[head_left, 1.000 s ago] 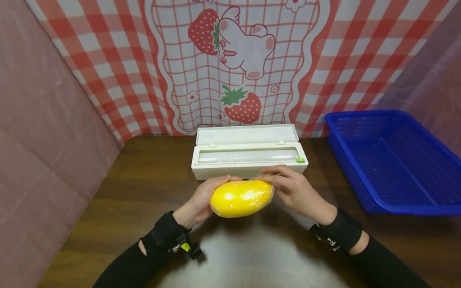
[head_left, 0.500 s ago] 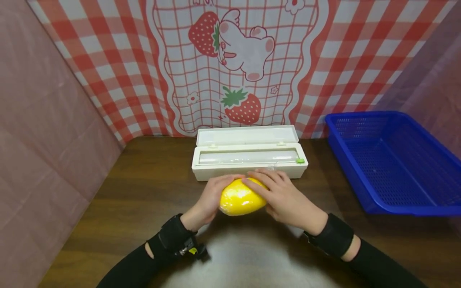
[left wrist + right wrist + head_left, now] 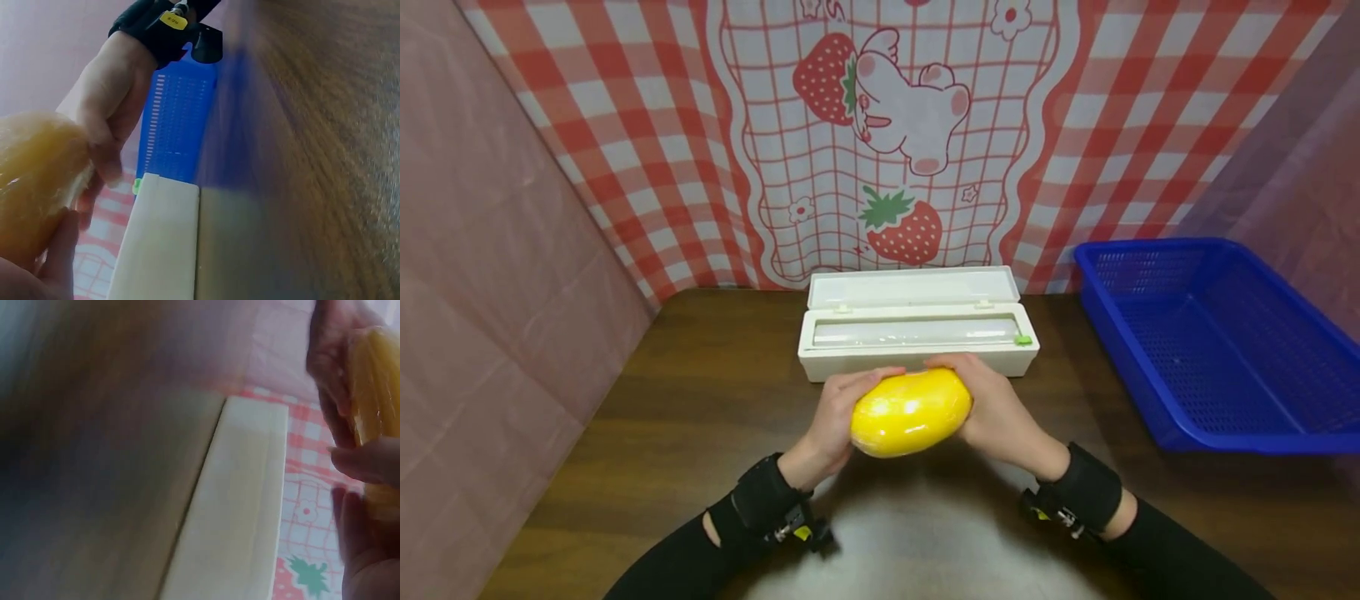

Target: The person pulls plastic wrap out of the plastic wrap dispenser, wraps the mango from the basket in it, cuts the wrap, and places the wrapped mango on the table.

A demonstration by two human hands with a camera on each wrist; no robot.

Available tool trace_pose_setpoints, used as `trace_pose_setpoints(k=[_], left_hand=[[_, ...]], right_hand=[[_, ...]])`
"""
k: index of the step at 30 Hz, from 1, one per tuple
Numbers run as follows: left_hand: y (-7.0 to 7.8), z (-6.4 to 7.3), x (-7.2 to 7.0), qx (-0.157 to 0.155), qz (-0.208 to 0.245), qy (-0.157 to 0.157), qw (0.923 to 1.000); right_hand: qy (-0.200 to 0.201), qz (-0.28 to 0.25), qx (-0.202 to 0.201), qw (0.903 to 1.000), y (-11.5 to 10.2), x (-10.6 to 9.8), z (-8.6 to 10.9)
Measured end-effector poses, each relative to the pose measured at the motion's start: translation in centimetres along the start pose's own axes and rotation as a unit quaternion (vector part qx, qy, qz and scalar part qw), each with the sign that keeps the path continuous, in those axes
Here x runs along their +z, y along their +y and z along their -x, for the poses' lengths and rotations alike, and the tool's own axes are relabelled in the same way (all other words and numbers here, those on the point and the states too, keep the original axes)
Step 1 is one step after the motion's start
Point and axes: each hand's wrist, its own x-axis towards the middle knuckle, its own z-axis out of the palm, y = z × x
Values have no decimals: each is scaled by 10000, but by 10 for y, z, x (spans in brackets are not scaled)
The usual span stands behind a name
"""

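A smooth yellow mango point(image 3: 912, 414), wrapped in glossy clear plastic film, is held up above the table in the head view. My left hand point(image 3: 831, 423) grips its left end and my right hand point(image 3: 1000, 417) grips its right end, thumbs along the far side. Behind both hands is a white cling film dispenser point(image 3: 917, 358) with its lid point(image 3: 913, 288) raised and a roll of film point(image 3: 917, 332) inside. Creased film shows on the mango point(image 3: 37, 181) in the left wrist view. The right wrist view catches fingers of both hands around the mango point(image 3: 377, 387).
A blue plastic basket point(image 3: 1120, 342) with perforated walls stands at the right on the brown wooden table point(image 3: 700, 367). A red-and-white checked cloth point(image 3: 647, 133) with strawberries hangs behind, and pink cloth point(image 3: 497, 250) hangs at the left.
The right hand has gone from pinching film at the mango's far right edge, to lying over its top, to gripping its right end. The left hand has kept hold, while the mango has turned.
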Motion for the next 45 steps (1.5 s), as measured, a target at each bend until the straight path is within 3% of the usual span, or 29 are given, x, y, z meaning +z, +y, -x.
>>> trace_pose_setpoints(k=[2,9,13,16,18,21,26,29,32,36,45], left_hand=[[1,0,0,57,104,-42,9999],[7,-4,3,573,197,-137,9981],[8,-5,5,729,341,-116,9967],[7,-7,4,627,477,-166,9968],[5,-10,1,485,516,-256,9972],[1,-15,-4,392,180,-518,9977],[-7,-16,-11,299,-938,-954,9906],[-14,-16,-16,35,-1727,-1052,9793],[-24,-17,-20,0,-2650,-1090,9581],[-34,-17,-24,220,-3535,-1149,9281],[-30,-20,-27,737,-4462,-1449,8800]], right_hand=[[37,-279,334,9990,-4,-2,1],[155,-1109,914,9895,-41,-18,-4],[133,-1709,1273,9769,-43,-18,-3],[87,-2164,1289,9677,-35,-15,-1],[-127,-2368,1261,9633,-26,-13,3],[-650,-2295,1209,9636,-10,-16,9],[-1588,-1681,996,9678,7,-23,24],[-1882,-1216,977,9697,11,-21,32],[-1985,-680,1057,9720,13,-15,38],[-2147,17,1030,9712,15,-8,42],[-2374,706,750,9659,14,-5,44]])
